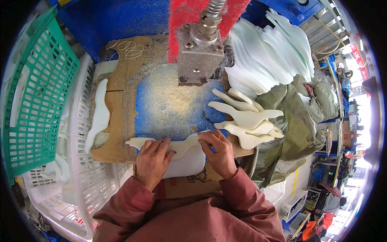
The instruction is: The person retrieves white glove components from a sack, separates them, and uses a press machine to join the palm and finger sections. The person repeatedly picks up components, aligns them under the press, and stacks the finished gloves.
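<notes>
A wavy cream-coloured foam piece [184,147] lies across the near edge of the blue work surface. My left hand [152,160] grips its left part, fingers close together over the top. At its right end, my right hand [219,152] pinches it between thumb and fingers. Under the piece, a white rounded part [186,164] shows between my hands; I cannot tell whether it is separate. Just beyond my hands is a metal machine head [200,58] on a red arm. To the right of the surface lie several loose cream wavy pieces [246,117], overlapping each other.
A large stack of white wavy pieces [270,52] stands at the back right, above olive sacking [284,125]. Worn cardboard [119,135] surrounds the dusty blue surface [147,121]. A single white piece [98,115] lies left. Green [42,86] and white [82,161] plastic baskets stand far left.
</notes>
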`<state>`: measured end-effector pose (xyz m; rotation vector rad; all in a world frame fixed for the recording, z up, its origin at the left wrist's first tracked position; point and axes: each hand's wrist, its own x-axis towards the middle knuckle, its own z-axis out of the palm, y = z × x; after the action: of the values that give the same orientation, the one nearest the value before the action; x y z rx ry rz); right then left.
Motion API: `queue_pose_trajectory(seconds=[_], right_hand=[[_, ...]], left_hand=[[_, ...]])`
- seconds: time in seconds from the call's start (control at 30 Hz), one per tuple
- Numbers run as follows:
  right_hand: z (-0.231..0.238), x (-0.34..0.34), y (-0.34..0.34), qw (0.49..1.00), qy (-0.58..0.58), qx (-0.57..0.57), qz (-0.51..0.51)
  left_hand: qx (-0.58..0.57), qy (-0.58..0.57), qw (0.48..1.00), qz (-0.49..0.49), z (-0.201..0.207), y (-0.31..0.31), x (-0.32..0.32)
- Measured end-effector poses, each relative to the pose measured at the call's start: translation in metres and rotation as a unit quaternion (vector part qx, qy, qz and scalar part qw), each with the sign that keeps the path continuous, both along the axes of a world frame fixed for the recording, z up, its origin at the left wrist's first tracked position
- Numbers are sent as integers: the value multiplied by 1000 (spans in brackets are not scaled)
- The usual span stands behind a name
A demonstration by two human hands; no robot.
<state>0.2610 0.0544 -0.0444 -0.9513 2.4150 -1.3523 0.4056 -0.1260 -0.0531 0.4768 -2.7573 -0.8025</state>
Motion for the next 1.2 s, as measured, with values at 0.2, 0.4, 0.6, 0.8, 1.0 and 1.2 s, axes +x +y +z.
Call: queue_pose_trajectory(seconds=[0.2,0.4,0.6,0.8,1.0,1.2], right_hand=[[-8,0,-6,999,44,26,-12],[-12,2,-9,991,116,72,-12],[-15,0,-11,978,175,113,11],[-10,5,-4,987,133,88,-31],[-12,12,18,991,-77,-9,-113],[-28,14,18,960,-196,-73,-187]], left_hand=[[-3,19,1000,14,-3,4,-1],[-5,12,1000,21,-3,5,-2],[-9,18,1000,24,7,11,-3],[25,33,995,-87,4,35,-25],[-27,13,995,-99,-5,38,-30],[-7,37,997,-70,-6,40,-33]])
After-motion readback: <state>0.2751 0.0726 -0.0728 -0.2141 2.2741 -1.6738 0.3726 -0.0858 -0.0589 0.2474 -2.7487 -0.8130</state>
